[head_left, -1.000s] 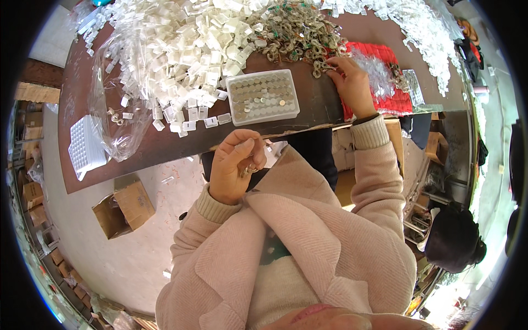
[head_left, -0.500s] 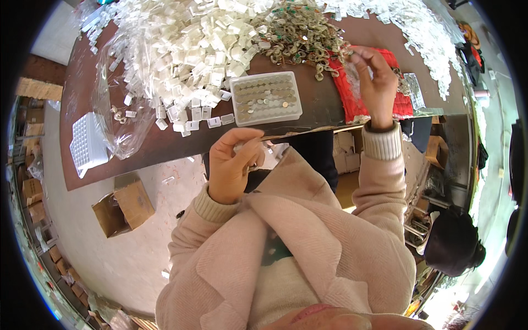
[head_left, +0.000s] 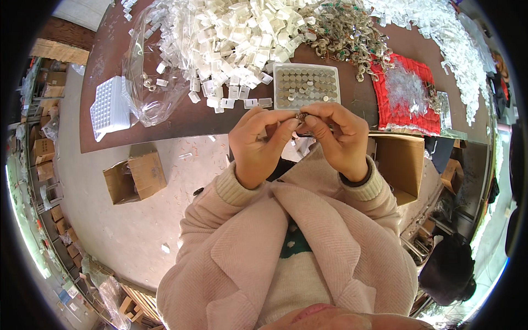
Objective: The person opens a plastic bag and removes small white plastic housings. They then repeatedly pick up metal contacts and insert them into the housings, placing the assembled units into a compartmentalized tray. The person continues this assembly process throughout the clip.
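Observation:
At the table's front edge my left hand (head_left: 259, 146) and my right hand (head_left: 342, 140) meet, fingertips almost touching. Both pinch a small dark, shiny part (head_left: 301, 116), mostly covered by fingers; its kind is not clear. Just beyond them lies a clear plastic tray (head_left: 279, 104) with rows of small round silvery discs like button cells (head_left: 308, 78). Right of the tray is a red cloth (head_left: 391, 114) bearing a heap of small clear plastic pieces (head_left: 406, 85). A tangled pile of small wired parts (head_left: 346, 36), with green and red bits, sits behind.
White translucent plastic cases (head_left: 236, 33) are heaped at the back, with clear pieces (head_left: 456, 66) at the far right. On the left are a plastic bag (head_left: 151, 104) and a stack of white dimpled trays (head_left: 111, 107). Cardboard boxes (head_left: 147, 175) stand below the table.
My right hand has come from above the red cloth to join my left hand before the tray. The view has shifted, so the table's things appear farther right.

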Motion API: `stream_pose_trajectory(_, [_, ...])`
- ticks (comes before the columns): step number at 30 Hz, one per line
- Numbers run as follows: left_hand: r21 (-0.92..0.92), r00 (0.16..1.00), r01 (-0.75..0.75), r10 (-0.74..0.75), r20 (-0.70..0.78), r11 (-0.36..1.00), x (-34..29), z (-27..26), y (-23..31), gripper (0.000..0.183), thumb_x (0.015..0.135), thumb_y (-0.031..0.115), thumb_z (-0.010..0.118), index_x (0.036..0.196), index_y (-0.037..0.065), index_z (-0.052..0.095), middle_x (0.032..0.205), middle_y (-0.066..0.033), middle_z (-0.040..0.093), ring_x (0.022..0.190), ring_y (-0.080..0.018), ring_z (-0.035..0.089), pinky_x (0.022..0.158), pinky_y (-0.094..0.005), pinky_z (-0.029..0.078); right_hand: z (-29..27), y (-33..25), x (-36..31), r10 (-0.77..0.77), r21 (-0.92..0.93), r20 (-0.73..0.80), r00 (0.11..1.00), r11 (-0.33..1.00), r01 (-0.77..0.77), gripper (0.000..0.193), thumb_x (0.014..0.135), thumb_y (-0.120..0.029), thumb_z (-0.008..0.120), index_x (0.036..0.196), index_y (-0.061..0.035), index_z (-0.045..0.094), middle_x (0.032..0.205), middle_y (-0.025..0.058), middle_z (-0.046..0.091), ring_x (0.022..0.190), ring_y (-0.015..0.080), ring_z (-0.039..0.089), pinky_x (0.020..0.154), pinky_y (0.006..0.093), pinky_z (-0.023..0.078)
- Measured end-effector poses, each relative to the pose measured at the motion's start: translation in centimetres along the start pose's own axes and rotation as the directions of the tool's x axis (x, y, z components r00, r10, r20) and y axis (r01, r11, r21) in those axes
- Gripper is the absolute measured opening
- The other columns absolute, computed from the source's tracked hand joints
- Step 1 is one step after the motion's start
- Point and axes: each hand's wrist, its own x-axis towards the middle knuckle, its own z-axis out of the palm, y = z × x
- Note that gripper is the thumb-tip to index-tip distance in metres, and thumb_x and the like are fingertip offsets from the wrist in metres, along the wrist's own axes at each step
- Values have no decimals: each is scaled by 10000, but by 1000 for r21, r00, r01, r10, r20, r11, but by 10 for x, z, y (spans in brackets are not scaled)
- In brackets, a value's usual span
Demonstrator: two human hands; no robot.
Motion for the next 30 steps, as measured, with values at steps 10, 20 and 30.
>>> stream_pose_trajectory(10, [-429, 903, 387, -430, -5, 816, -32, 1, -19, 75, 920, -8, 678, 989, -20, 705, 759, 20, 615, 674, -43, 525, 598, -194, 423, 8, 17, -6, -559, -644, 253, 790, 512, 568, 330, 755, 63, 736, 1074, -17, 704, 967, 106, 678, 785, 285, 633, 678, 347, 543])
stream_pose_trajectory(20, [726, 981, -189, 165, 104, 661, 10, -39, -50, 232, 807, 48, 751, 1035, 77, 714, 719, -96, 562, 607, -271, 574, 563, -360, 471, 10, 23, -14, -388, -551, 152, 909, 730, 404, 213, 845, 75, 694, 1039, -13, 701, 930, 130, 678, 786, 256, 690, 667, 315, 569])
stream_pose_trajectory(30, [413, 945, -141, -2, 327, 900, 5, -62, -3, 248, 699, 60, 834, 923, 40, 730, 700, -50, 533, 554, -142, 527, 522, -275, 434, 12, 11, 1, -394, -354, 166, 904, 832, 427, 207, 851, 58, 703, 1045, -15, 699, 941, 117, 681, 797, 223, 684, 697, 290, 552])
